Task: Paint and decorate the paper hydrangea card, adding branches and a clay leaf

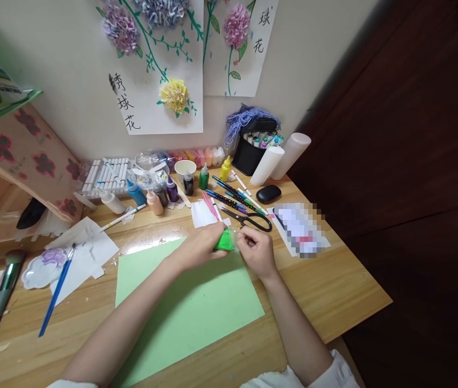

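My left hand is closed around a small bright green packet, with a clear plastic edge sticking out on its right side. It looks like soft green clay in a clear wrapper. Curled tightly, my right hand pinches at that clear edge. Both hands are above the far right part of a pale green sheet of paper that lies on the wooden table. Just beyond the right hand are black-handled scissors, lying with their blades pointing left.
Behind the paper stand several paint bottles, a paper cup and loose markers. A black case of markers is at the back. Left lie a palette, a blue paintbrush and a large brush. A pixelated item lies right.
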`<move>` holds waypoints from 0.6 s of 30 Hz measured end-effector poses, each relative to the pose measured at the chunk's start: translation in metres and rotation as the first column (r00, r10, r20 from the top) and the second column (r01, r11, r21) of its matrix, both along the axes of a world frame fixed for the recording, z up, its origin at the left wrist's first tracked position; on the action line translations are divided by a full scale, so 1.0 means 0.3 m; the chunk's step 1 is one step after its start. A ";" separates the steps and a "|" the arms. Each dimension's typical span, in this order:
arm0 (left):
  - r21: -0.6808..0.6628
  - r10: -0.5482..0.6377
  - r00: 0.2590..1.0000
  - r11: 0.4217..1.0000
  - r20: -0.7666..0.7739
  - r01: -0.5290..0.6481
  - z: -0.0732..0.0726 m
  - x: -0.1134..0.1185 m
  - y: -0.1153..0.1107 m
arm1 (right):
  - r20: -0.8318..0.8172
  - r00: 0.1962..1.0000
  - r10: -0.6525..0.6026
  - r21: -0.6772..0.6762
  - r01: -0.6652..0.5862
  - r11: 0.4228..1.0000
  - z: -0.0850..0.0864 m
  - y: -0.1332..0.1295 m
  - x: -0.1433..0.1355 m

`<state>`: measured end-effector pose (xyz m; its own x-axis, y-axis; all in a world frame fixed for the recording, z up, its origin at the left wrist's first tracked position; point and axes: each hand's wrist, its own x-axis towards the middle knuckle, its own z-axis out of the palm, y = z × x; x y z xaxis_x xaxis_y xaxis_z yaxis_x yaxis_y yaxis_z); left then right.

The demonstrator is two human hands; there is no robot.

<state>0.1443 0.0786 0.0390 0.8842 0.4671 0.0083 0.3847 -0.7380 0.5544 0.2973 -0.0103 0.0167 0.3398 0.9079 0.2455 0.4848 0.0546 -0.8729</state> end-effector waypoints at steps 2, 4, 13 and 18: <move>0.015 0.026 1.000 1.000 -0.007 -0.026 0.006 -0.003 0.006 | -0.073 0.997 -0.041 -0.006 0.041 0.999 0.002 0.002 -0.008; 0.036 0.068 0.997 0.997 -0.020 -0.067 0.010 -0.006 0.014 | -0.137 0.989 -0.057 -0.009 0.057 0.998 0.005 0.007 -0.014; 0.093 0.138 0.990 0.987 -0.039 -0.134 0.015 -0.015 0.022 | -0.059 0.998 0.016 0.095 -0.010 0.995 0.008 0.022 0.014; 0.018 0.141 0.989 0.990 -0.036 -0.140 -0.001 -0.010 0.015 | -0.129 0.986 0.105 -0.031 -0.110 0.993 0.000 0.028 0.019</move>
<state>0.1412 0.0831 0.0386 0.8095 0.5869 -0.0149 0.5054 -0.6836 0.5266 0.3031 -0.0018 0.0165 0.2663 0.9486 0.1713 0.3631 0.0659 -0.9294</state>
